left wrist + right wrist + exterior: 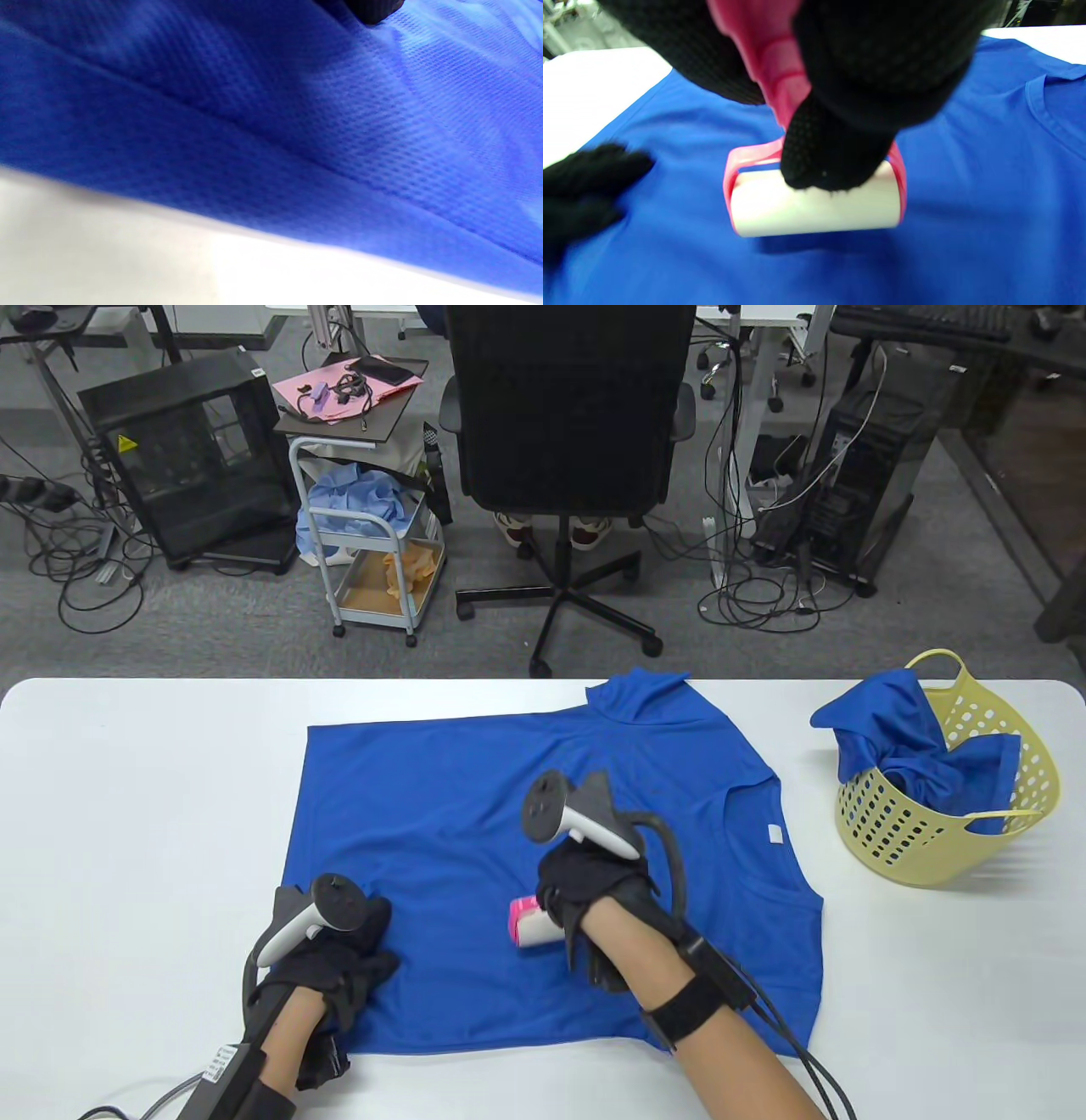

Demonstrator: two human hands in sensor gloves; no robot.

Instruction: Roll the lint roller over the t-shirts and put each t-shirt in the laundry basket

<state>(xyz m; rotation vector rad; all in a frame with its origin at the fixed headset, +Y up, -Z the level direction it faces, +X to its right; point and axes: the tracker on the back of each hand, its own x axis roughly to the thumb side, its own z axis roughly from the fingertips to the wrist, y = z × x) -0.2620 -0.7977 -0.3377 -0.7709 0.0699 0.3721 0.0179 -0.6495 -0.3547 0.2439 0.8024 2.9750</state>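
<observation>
A blue t-shirt lies spread flat on the white table, collar toward the right. My right hand grips the pink handle of a lint roller. Its white roll lies on the shirt's lower middle, with a gloved fingertip on top of it. My left hand rests on the shirt's lower left corner near the hem and presses the cloth down. It also shows as a black glove at the edge of the right wrist view. The left wrist view is filled by blue fabric.
A yellow laundry basket stands at the table's right end, with another blue t-shirt hanging out of it. Beyond the far edge are an office chair, a small cart and floor cables.
</observation>
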